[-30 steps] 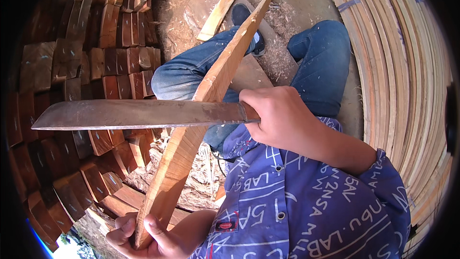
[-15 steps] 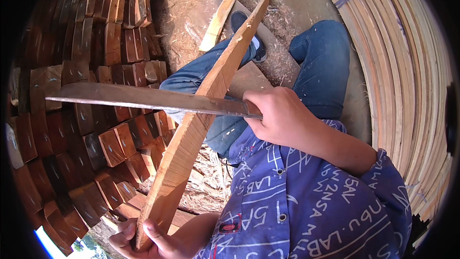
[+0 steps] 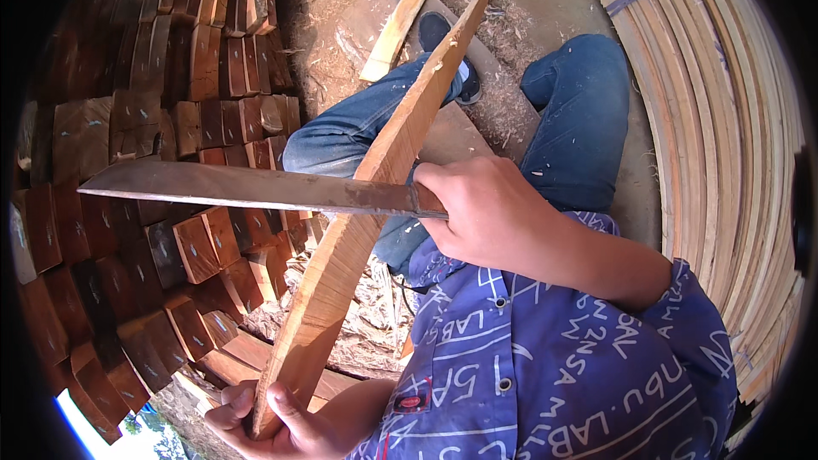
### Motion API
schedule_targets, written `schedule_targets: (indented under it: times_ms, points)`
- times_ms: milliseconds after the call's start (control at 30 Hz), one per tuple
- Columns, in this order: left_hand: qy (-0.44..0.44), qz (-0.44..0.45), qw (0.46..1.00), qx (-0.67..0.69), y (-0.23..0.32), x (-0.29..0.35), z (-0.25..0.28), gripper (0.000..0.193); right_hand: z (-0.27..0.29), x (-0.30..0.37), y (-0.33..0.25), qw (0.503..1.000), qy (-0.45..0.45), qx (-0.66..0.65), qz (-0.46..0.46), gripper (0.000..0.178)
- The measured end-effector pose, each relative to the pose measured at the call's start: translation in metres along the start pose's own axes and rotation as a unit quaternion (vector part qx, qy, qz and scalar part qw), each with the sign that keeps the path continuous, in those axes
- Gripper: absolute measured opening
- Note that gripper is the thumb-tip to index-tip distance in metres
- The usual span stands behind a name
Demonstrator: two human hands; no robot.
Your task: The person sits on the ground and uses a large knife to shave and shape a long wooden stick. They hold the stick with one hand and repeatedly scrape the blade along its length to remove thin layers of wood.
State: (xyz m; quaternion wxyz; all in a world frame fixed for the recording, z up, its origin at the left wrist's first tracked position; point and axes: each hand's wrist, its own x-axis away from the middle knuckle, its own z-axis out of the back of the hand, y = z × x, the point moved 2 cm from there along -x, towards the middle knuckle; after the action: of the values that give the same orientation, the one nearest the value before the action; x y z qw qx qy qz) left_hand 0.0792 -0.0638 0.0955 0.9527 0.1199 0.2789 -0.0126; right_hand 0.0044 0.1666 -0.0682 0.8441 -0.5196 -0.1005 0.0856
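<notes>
A long wooden plank [image 3: 341, 268] slants from the lower left up past my legs, its far end narrowing to a point. Closed round its near end is my left hand [image 3: 277, 422], the thumb on one side and the fingers on the other. My right hand [image 3: 481, 204] grips the handle of a machete [image 3: 247, 186], mostly hiding that handle. The broad, dull blade points left and lies across the plank's middle. Whether its edge touches the wood, I cannot tell.
Stacked dark wood blocks [image 3: 200, 247] rise along the left. At the right stand bundled long pale strips [image 3: 707, 162]. Another wood piece [image 3: 407, 17] lies on the ground beyond my foot [image 3: 434, 32]. Wood shavings [image 3: 362, 332] litter the ground under the plank.
My right hand and the machete have shifted slightly left across the plank. The plank's near end and my left hand appear a little further right in view.
</notes>
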Motion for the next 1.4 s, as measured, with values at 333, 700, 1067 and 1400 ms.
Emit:
schedule_targets:
  times_ms: [333, 700, 1067, 1400]
  points:
    - [0.062, -0.046, 0.997, -0.005, 0.016, -0.002, -0.008, 0.039, 0.000, 0.013, 0.009, 1.000, 0.015, 0.017, 0.010, 0.017]
    - [0.048, 0.036, 0.997, 0.039, 0.008, 0.003, -0.006, 0.045, 0.009, 0.001, 0.042, 0.993, 0.041, 0.088, -0.067, 0.015]
    - [0.043, 0.023, 0.999, 0.017, 0.013, -0.017, -0.009, 0.043, 0.014, 0.012, 0.033, 0.987, 0.047, -0.103, -0.111, 0.016]
    - [0.045, 0.045, 0.998, 0.011, 0.020, -0.018, -0.009, 0.045, 0.004, 0.004, 0.024, 0.999, 0.036, -0.010, -0.012, 0.019]
